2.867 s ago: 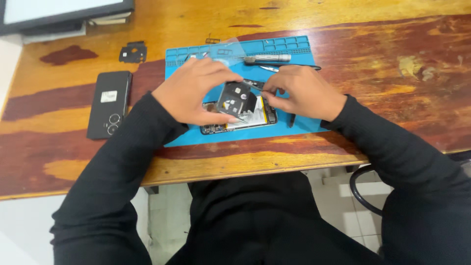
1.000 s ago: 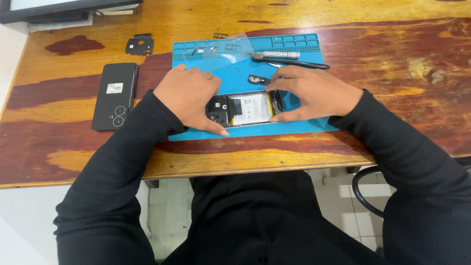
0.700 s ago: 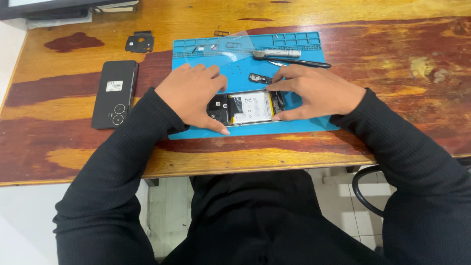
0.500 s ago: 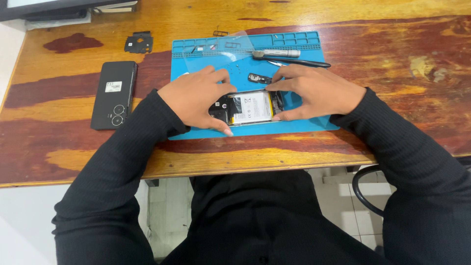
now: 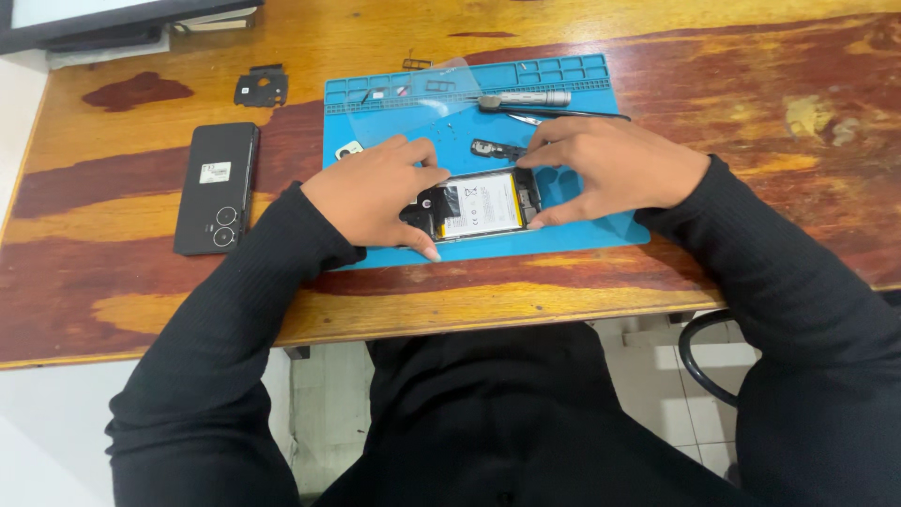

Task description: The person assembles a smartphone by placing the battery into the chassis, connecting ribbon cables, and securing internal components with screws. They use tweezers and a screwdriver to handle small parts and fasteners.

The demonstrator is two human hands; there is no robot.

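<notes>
An opened phone (image 5: 481, 204) with its pale battery showing lies on a blue work mat (image 5: 601, 233). My left hand (image 5: 371, 192) rests on the phone's left end, thumb along its near edge. My right hand (image 5: 615, 169) holds the right end, fingers curled over the far edge and thumb at the near corner. Both hands pin the phone flat to the mat.
A black back cover (image 5: 216, 188) lies left of the mat on the wooden table (image 5: 141, 310). A small black bracket (image 5: 260, 86) sits further back. A screwdriver (image 5: 524, 99), tweezers (image 5: 572, 115), a loose black part (image 5: 496, 148) and a clear sheet (image 5: 418, 89) lie on the mat's far half.
A dark cover part that my hands held over the phone earlier is gone from it, and the battery shows. Over the last second my hands barely shift on the phone's ends.
</notes>
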